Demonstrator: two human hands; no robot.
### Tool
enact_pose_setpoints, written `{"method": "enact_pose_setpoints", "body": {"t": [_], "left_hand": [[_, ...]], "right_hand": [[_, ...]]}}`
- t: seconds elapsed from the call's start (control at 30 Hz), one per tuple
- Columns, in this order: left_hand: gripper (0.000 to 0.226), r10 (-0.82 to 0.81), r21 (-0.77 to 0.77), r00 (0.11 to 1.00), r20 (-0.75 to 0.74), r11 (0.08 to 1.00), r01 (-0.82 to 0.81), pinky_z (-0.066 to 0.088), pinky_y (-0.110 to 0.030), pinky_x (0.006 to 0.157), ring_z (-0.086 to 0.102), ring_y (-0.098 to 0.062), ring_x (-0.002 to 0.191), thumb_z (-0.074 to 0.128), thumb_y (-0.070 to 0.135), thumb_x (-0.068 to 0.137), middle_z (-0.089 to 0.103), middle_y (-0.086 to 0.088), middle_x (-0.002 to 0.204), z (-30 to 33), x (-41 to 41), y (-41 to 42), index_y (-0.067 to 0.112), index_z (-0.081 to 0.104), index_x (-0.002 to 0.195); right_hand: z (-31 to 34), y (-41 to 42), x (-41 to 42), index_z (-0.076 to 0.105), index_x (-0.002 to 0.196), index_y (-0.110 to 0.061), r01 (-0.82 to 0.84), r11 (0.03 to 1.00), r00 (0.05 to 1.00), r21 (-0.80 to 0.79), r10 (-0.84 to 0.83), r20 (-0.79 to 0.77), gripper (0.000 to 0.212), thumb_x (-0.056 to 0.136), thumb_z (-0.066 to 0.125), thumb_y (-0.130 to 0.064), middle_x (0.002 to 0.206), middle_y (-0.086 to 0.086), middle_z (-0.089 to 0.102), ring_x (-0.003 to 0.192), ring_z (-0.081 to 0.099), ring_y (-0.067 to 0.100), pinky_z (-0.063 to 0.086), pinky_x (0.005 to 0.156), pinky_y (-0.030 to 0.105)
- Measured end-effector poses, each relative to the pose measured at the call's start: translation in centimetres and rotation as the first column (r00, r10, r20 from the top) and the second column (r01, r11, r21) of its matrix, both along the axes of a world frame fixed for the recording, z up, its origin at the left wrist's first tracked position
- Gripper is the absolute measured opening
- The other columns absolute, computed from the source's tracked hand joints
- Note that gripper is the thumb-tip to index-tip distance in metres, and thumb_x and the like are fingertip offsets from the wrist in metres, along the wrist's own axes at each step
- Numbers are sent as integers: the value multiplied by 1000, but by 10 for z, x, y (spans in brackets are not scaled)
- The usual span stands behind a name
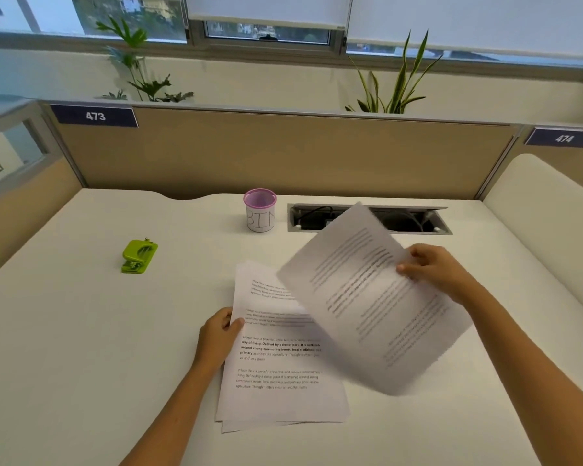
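Observation:
A stack of printed paper sheets (276, 381) lies on the white desk (81, 331) in front of me. My left hand (217, 338) grips the stack's left edge, thumb on top. My right hand (435, 270) pinches the right edge of a single printed sheet (371, 297), which is lifted off the desk, tilted and motion-blurred, overlapping the stack's upper right part.
A green hole punch (138, 256) sits on the desk to the left. A small cup with a pink rim marked "BIN" (260, 210) stands at the back centre, beside an open cable tray (411, 220). Tan partition panels numbered 473 and 474 close the back.

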State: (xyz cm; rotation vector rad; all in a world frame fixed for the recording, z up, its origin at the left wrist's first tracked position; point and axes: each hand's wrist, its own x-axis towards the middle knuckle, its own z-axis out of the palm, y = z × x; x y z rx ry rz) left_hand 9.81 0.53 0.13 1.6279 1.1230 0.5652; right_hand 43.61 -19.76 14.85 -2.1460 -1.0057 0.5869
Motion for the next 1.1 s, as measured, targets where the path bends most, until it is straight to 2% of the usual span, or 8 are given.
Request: {"method": "enact_pose_setpoints", "body": {"t": [0.2, 0.37, 0.57, 0.67, 0.77, 0.87, 1.0, 1.1], "left_hand": [[18, -59, -95, 998, 19, 994, 61, 57, -40, 83, 68, -21, 91, 56, 15, 93, 70, -6, 106, 3, 2, 12, 12, 62, 110], [16, -47, -210, 996, 73, 976, 62, 56, -46, 84, 71, -24, 89, 55, 17, 93, 73, -7, 102, 4, 2, 17, 13, 64, 106], [17, -64, -231, 995, 80, 970, 81, 58, -38, 77, 71, -23, 87, 53, 21, 94, 73, -6, 99, 8, 3, 17, 15, 66, 103], [20, -64, -227, 997, 40, 971, 71, 57, -34, 67, 71, -22, 77, 51, 26, 95, 73, -5, 89, 11, 4, 17, 15, 67, 98], [21, -53, -227, 998, 23, 972, 57, 49, -26, 60, 64, -14, 67, 51, 28, 95, 68, -2, 80, 11, 4, 17, 15, 67, 95], [19, -36, -228, 999, 38, 973, 44, 49, -24, 62, 64, -12, 70, 52, 29, 94, 69, 1, 81, 10, 4, 15, 19, 68, 94], [18, 14, -261, 999, 33, 965, -5, 56, -32, 65, 70, -22, 80, 61, 31, 89, 74, -3, 87, 11, 7, 13, 16, 67, 93], [29, 50, -258, 997, -61, 964, -64, 57, -39, 75, 69, -23, 85, 70, 36, 81, 70, -2, 91, 15, 15, 11, 13, 62, 96]], "right_hand": [[5, 80, -36, 63, 88, -24, -381, 841, 858, -384, 477, 192, 3, 86, 65, -25, 91, -3, 67, 83, 66, 13, 47, 67, 19], [-19, 130, -71, 67, 98, -20, -434, 678, 654, -593, 690, 311, 14, 84, 67, -20, 105, 0, 69, 100, 60, 21, 44, 90, 37], [-58, 158, -128, 65, 114, -24, -478, 582, 268, -658, 810, 522, 29, 86, 65, -16, 112, 1, 68, 118, 46, 30, 26, 103, 51], [-83, 156, -156, 66, 113, -21, -580, 574, 189, -578, 785, 590, 27, 87, 62, -14, 109, 4, 67, 120, 46, 33, 24, 105, 52], [-106, 150, -172, 62, 117, -18, -615, 635, 262, -467, 723, 639, 29, 88, 59, -10, 128, 11, 56, 124, 44, 37, 31, 101, 52], [-121, 140, -184, 50, 129, -16, -552, 778, 505, -300, 598, 622, 53, 80, 70, -15, 145, 17, 40, 127, 43, 38, 41, 95, 51], [-129, 121, -182, 40, 137, -19, -309, 942, 808, -130, 332, 487, 58, 85, 64, -29, 150, 9, 33, 132, 37, 31, 35, 103, 47], [-136, 99, -166, 39, 136, -23, -22, 990, 886, -137, 83, 456, 54, 87, 58, -37, 150, 4, 32, 136, 31, 26, 29, 106, 49]]}}
